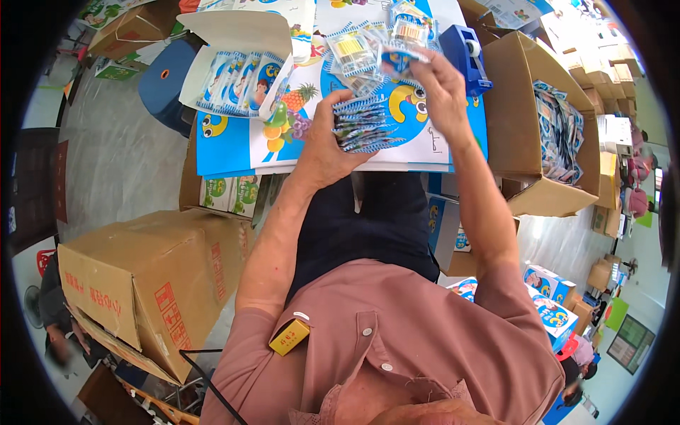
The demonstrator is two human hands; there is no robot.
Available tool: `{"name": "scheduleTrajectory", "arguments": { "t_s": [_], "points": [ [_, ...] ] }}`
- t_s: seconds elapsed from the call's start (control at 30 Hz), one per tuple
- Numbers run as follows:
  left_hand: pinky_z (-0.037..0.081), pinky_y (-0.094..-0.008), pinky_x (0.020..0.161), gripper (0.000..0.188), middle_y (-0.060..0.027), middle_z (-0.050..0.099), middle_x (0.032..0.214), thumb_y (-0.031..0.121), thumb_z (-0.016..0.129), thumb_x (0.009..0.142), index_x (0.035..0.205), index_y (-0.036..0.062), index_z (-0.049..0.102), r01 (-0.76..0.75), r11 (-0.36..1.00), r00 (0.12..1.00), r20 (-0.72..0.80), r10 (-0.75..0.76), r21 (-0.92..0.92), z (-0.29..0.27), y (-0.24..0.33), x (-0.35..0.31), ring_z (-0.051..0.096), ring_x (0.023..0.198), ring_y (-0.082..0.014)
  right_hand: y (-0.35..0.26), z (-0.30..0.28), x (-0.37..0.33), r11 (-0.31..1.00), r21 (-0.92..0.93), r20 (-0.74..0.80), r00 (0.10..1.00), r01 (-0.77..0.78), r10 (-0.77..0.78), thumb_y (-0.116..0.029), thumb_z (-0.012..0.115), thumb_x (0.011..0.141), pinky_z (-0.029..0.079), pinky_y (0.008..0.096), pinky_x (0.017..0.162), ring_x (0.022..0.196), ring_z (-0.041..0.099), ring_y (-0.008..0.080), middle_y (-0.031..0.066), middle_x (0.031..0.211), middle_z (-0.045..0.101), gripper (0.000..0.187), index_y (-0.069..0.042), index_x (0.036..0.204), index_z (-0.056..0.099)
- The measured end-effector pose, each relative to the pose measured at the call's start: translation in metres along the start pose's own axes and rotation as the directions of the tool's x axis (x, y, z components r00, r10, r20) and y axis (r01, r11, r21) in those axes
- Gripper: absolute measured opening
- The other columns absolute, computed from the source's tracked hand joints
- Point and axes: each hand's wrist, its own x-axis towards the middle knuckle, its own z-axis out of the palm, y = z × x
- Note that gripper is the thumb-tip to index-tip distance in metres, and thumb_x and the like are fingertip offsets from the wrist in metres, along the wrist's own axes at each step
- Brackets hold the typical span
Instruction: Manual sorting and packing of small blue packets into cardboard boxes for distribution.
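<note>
Two bare hands are working apart above a brightly printed table cover (435, 150) with cartoon fruit. The left hand (324, 145) is clamping around a stack of flat packets (363, 124), its thumb at the top and its fingers below, just over the table's near edge. The right hand (443, 85), farther forward, is pinching a single packet (397, 61) by its edge, beside a heap of loose packets (352, 49) lying on the cover. The person appears to be gathering packets into one neat stack; adding another would be calling for a light pinch, matched edges and a steady left grip. The packets are showing glossy, crinkly film in blue and white, with crimped ends. To the left, an open white card box (237, 30) is holding a row of upright packets (244, 79); to the right, a blue tape dispenser (464, 60) is standing near a rough brown cardboard carton (516, 113) that is containing many more, jumbled together.
</note>
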Motion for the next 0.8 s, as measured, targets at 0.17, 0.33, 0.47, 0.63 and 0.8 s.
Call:
{"name": "scheduleTrajectory", "arguments": {
  "t_s": [0.17,0.33,0.47,0.63,0.8],
  "points": [
    [0.049,-0.0396,0.108,0.122,-0.0198,0.043,0.149,0.010,0.098,0.064,0.159,0.0030,0.020,-0.245,0.929,0.966,-0.010,0.258,0.278,0.000,0.013,0.008,0.053,0.131,-0.0287,0.031,0.028,-0.038,0.998,0.025,0.193,0.980,-0.054,0.048,-0.017,0.051,0.103,0.046,0.0349,0.107,0.119,0.062,0.0219,0.0141,0.134,0.064,0.032,0.005,0.121,0.066],
    [0.047,-0.0399,0.109,0.128,-0.0202,0.044,0.148,0.014,0.098,0.063,0.159,0.0010,0.015,-0.173,0.981,0.985,-0.007,0.175,0.089,0.003,0.001,0.006,0.051,0.134,-0.0297,0.020,0.042,-0.036,0.847,0.378,0.417,0.886,-0.374,0.204,-0.054,0.032,0.110,0.042,0.0377,0.113,0.130,0.057,0.0265,0.0173,0.143,0.059,0.071,0.004,0.148,0.048],
    [0.047,-0.0397,0.108,0.119,-0.0181,0.051,0.141,0.014,0.098,0.064,0.155,0.0015,0.022,-0.044,0.999,0.999,0.020,0.044,-0.004,0.000,0.003,0.006,0.055,0.130,-0.0278,0.031,0.031,-0.052,0.948,0.291,0.140,0.986,-0.129,0.092,-0.071,0.014,0.105,0.031,0.0408,0.122,0.146,0.041,0.0268,0.0166,0.160,0.041,0.090,-0.003,0.163,0.026],
    [0.050,-0.0411,0.108,0.108,-0.0157,0.056,0.137,0.006,0.093,0.072,0.152,0.0027,0.020,-0.189,0.982,0.980,0.064,0.186,0.030,0.007,-0.001,0.009,0.055,0.132,-0.0239,0.043,0.055,-0.072,0.794,0.511,0.163,0.944,-0.329,0.287,-0.054,0.025,0.113,0.022,0.0390,0.125,0.152,0.031,0.0241,0.0120,0.165,0.032,0.075,-0.002,0.165,0.018],
    [0.054,-0.0401,0.102,0.105,-0.0160,0.061,0.131,0.010,0.094,0.073,0.149,0.0005,0.021,-0.095,0.986,0.994,-0.037,0.101,0.135,0.000,0.012,0.006,0.064,0.121,-0.0234,0.029,0.052,-0.076,0.810,0.432,0.250,0.916,-0.396,0.315,-0.069,0.020,0.106,0.023,0.0422,0.125,0.148,0.038,0.0285,0.0148,0.162,0.038,0.088,-0.002,0.164,0.024]
  ]
}}
